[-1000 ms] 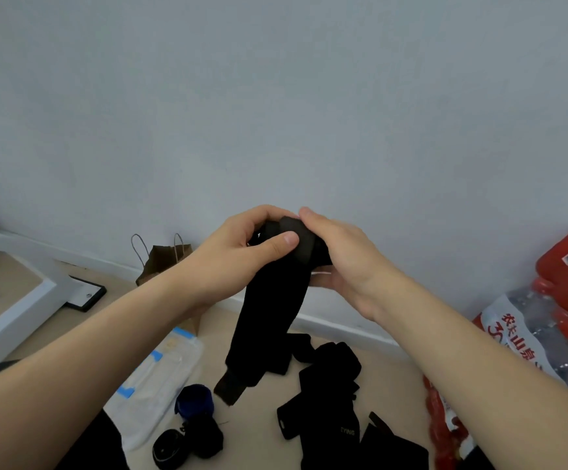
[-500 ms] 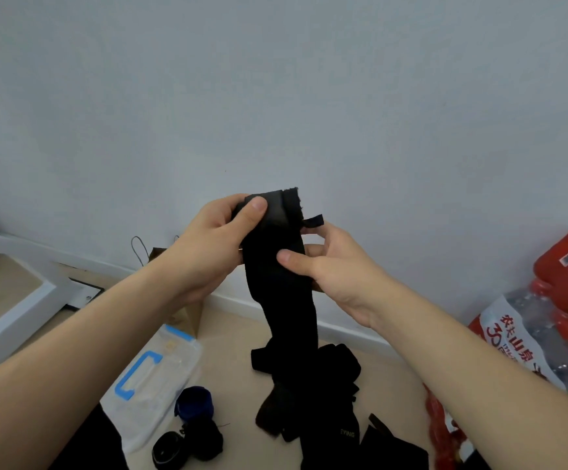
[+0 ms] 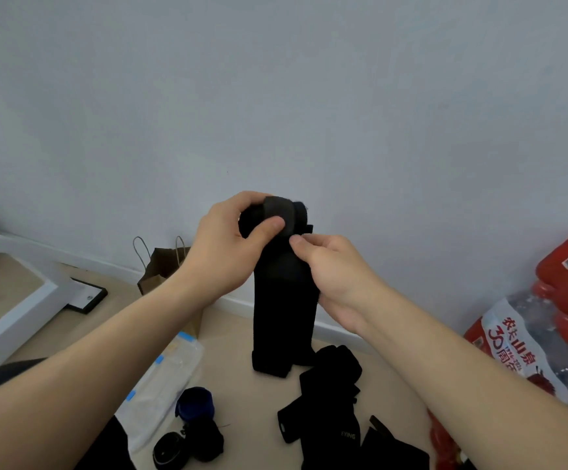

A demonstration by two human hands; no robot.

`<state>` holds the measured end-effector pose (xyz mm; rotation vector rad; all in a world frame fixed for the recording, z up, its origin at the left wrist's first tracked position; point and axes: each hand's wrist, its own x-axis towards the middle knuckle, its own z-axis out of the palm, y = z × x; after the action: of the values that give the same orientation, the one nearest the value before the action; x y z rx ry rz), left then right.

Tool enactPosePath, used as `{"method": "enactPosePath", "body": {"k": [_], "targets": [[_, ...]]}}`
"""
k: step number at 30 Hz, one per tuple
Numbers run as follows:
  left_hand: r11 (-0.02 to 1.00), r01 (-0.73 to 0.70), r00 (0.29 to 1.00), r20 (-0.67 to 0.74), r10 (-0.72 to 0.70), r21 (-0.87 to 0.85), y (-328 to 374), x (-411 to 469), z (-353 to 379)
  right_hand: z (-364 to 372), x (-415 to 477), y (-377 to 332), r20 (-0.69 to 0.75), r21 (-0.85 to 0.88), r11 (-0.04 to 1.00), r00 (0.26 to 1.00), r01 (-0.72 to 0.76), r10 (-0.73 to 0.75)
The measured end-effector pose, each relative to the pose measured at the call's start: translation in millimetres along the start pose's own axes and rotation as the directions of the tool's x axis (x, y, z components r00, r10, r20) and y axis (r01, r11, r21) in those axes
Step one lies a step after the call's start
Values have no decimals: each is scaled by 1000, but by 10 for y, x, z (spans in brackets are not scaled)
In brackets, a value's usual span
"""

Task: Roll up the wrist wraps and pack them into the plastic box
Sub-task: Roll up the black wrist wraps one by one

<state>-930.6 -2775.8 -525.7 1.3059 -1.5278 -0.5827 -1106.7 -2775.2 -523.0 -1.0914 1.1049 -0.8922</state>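
1. Long black fabric wrist wrap: held up in front of the pale wall, top end curled into a small roll, the rest hanging straight down with its lower end just above the beige floor.
2. Left hand: closed round the rolled top of the wrap, thumb pressed on the front of the roll.
3. Right hand: pinching the wrap's right edge just below the roll, thumb and forefinger closed on the cloth.
4. Clear plastic box with blue clips: on the floor at lower left, partly hidden by the left forearm.
5. Dark blue rolled wrap: on the floor just beside the box.
6. Two black rolled wraps: near the blue roll, toward the bottom edge.
7. Heap of loose black wraps: on the floor below the right forearm.
8. Brown paper bag with handles: against the wall, behind the left wrist.
9. Shrink-wrapped pack of red-labelled water bottles: at far right.
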Motion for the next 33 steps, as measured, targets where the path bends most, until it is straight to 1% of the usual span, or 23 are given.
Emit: {"method": "enactPosePath", "body": {"k": [2, 3, 4, 6, 9, 12, 13, 15, 17, 18, 20, 23, 26, 27, 29, 31, 33], "targets": [[999, 23, 999, 29, -22, -36, 9, -16, 11, -6, 0, -40, 35, 168, 983, 997, -68, 63], [995, 53, 997, 65, -47, -89, 9, -24, 11, -29, -4, -65, 53, 219, 972, 996, -86, 76], [986, 78, 993, 98, -64, -147, 7, -32, 10, -55, -4, -83, 74, 231, 968, 994, -92, 77], [967, 115, 988, 131, -87, -228, 25, -41, -9, -103, 4, -83, 104, 186, 979, 993, -79, 61], [939, 169, 977, 177, -119, -299, 62, -54, -29, -128, 24, -43, 90, 116, 993, 996, -17, 6], [845, 266, 956, 243, -167, -463, 104, -55, -33, -131, 14, -39, 58, 55, 996, 995, 77, -80], [816, 299, 946, 264, -187, -495, 111, -49, -30, -136, 8, -51, 57, 30, 993, 992, 112, -114], [780, 373, 911, 356, -207, -502, 123, -56, -28, -154, -9, -83, 70, -36, 983, 981, 183, -180], [801, 417, 861, 470, -195, -431, 112, -79, -44, -184, -24, -111, 78, -124, 964, 971, 234, -225], [831, 407, 854, 480, -200, -378, 108, -83, -66, -200, -33, -119, 84, -157, 958, 970, 239, -228], [871, 375, 870, 445, -213, -318, 93, -77, -115, -215, -48, -130, 111, -168, 965, 977, 201, -184], [877, 352, 899, 378, -221, -326, 79, -73, -144, -216, -42, -146, 148, -111, 991, 987, 79, -62], [887, 300, 915, 368, -164, -351, 75, -102, -95, -237, -16, -170, 171, -50, 999, 985, -8, 17], [898, 271, 925, 351, -143, -347, 77, -105, -79, -250, -7, -170, 175, -54, 998, 984, -17, 26], [930, 204, 947, 303, -108, -307, 82, -106, -63, -253, 9, -153, 178, -124, 992, 984, 0, 22], [952, 156, 960, 265, -84, -262, 83, -108, -66, -221, 16, -121, 160, -161, 986, 987, 47, -22], [968, 116, 965, 255, -57, -221, 78, -110, -57, -189, 15, -94, 120, -144, 986, 990, 86, -69]]}}
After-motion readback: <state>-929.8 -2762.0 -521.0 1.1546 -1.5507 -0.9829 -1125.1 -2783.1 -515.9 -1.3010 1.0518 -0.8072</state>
